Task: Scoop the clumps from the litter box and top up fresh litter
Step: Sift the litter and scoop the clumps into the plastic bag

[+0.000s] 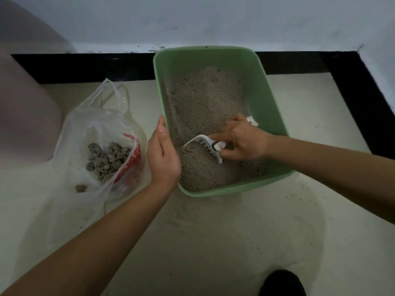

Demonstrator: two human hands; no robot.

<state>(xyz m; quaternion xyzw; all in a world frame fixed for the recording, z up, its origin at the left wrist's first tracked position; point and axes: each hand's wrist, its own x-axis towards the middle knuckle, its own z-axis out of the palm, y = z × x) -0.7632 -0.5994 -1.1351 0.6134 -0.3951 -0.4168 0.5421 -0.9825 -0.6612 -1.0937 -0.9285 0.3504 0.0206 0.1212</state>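
One green rectangular plastic litter box (267,103) sat on the pale floor (213,231) by the wall, part-filled with grey granular litter (203,99). The left hand (163,154) gripped its left rim; the right hand (241,142) held a white slotted plastic scoop (205,144) dug into the litter. Sifting likely needed a low drag and gentle shake. Beside it, a clear plastic bag (85,129) held grey clumps (106,159).

Both forearms are bare from wrist to the frame's edge, and the left hand (163,154) and right hand (241,142) are bare as well. Well below the right hand, nearer the person, shows the rounded toe of black footwear (282,283), too dark for detail.
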